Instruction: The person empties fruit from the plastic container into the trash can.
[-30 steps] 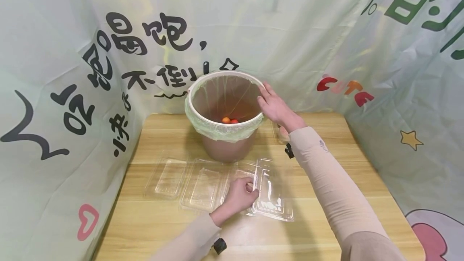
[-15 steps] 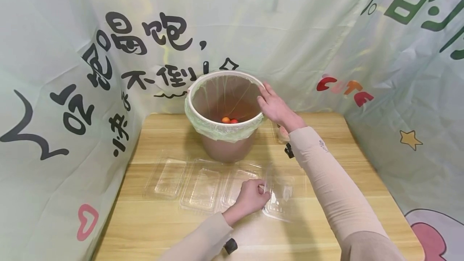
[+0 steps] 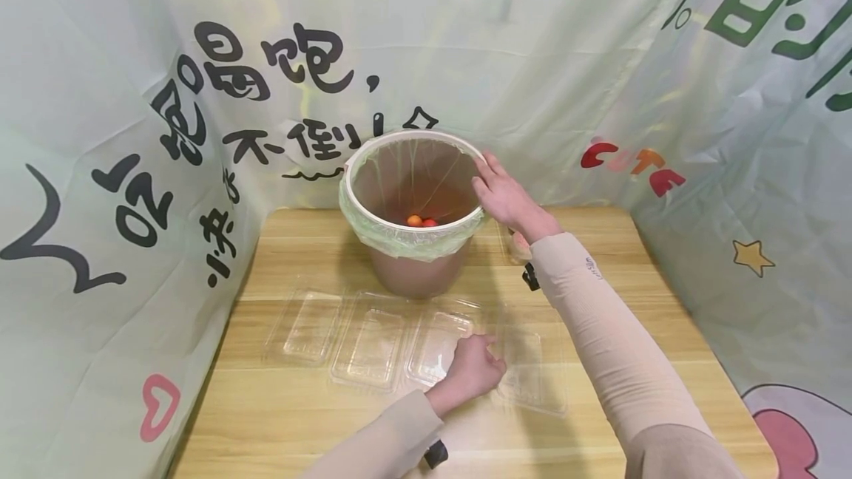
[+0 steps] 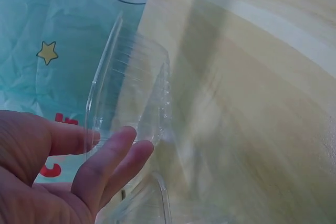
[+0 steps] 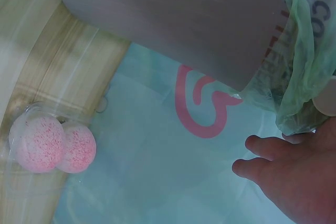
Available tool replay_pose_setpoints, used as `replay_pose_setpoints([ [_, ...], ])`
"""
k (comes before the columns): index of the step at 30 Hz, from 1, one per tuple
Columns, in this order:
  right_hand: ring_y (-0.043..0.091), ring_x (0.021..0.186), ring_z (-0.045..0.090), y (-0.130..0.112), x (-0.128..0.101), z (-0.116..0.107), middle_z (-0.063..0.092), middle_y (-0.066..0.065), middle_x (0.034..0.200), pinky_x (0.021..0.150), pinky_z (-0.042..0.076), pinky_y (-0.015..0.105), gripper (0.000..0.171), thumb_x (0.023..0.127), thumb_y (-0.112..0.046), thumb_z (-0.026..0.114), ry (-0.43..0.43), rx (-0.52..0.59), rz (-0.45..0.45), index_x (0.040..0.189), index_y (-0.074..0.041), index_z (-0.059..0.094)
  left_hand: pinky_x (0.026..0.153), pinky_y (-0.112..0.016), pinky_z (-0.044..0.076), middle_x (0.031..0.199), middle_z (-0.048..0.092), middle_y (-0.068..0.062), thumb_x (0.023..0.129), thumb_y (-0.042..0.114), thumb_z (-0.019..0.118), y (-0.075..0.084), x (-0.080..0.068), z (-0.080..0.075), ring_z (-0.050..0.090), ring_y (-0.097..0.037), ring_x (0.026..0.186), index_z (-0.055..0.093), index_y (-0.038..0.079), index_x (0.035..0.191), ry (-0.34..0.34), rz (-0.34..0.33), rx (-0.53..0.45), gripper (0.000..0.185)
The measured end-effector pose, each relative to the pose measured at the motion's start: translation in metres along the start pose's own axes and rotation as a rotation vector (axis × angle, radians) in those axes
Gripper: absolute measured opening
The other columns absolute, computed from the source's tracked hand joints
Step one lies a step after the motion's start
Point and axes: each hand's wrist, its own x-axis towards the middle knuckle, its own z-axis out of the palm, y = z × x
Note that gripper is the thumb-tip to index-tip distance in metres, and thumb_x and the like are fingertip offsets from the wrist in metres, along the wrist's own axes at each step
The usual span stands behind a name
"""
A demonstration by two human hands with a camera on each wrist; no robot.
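Observation:
My left hand (image 3: 474, 368) is at the left edge of the rightmost clear plastic box (image 3: 535, 372) on the table. In the left wrist view, the fingertips stand apart around the rim of that box (image 4: 128, 87), with a gap between them. My right hand (image 3: 509, 198) rests on the right rim of a brown bin (image 3: 419, 272), fingers extended. A pale green plastic bag (image 3: 399, 242) lines the bin and folds over its rim; in the right wrist view, the right hand (image 5: 294, 166) touches this bag (image 5: 304, 77). An orange ball (image 3: 415, 221) and a red ball (image 3: 430, 223) show inside.
Several more clear boxes (image 3: 369, 346) lie in a row to the left of the hand. Behind the right forearm, a clear container holds speckled pink balls (image 5: 42, 142). Printed cloth (image 3: 566, 94) hangs around the wooden table (image 3: 279, 420).
My left hand has moved right with the clear box, set it down flat at the right end of the row, and its fingers have parted. The right hand has stayed on the bin rim.

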Motion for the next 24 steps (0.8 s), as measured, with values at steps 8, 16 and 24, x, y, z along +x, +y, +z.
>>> replay_pose_setpoints([
  [8, 0.039, 0.164, 0.007, -0.002, 0.0, 0.0, -0.007, 0.006, 0.179, 0.133, 0.011, 0.059, 0.066, 0.112, -0.046, 0.022, 0.002, 0.004, -0.001, 0.171, -0.02, 0.005, 0.035, -0.015, 0.03, 0.042, 0.032, 0.013, 0.091, 0.002, 0.071, -0.001, -0.005, 0.009, 0.029, 0.0, 0.035, 0.057, -0.014, 0.141, -0.027, 0.006, 0.084, 0.054],
  [16, 0.04, 0.164, 0.008, -0.001, 0.001, 0.002, -0.006, 0.007, 0.179, 0.133, 0.012, 0.059, 0.066, 0.112, -0.045, 0.022, 0.001, 0.005, -0.005, 0.171, -0.02, 0.006, 0.037, -0.017, 0.035, 0.042, 0.039, 0.012, 0.087, 0.005, 0.073, -0.004, -0.01, 0.011, 0.03, 0.001, 0.033, 0.057, -0.018, 0.138, -0.027, 0.026, 0.14, 0.058],
  [24, 0.041, 0.164, 0.01, -0.001, 0.001, 0.001, -0.001, 0.011, 0.179, 0.134, 0.013, 0.058, 0.066, 0.112, -0.043, 0.024, 0.018, 0.006, -0.009, 0.171, -0.018, 0.008, 0.056, -0.018, 0.054, 0.04, 0.05, 0.001, 0.088, 0.006, 0.073, -0.003, -0.013, 0.003, 0.034, 0.0, 0.033, 0.064, -0.019, 0.128, -0.038, 0.063, 0.158, 0.048],
])
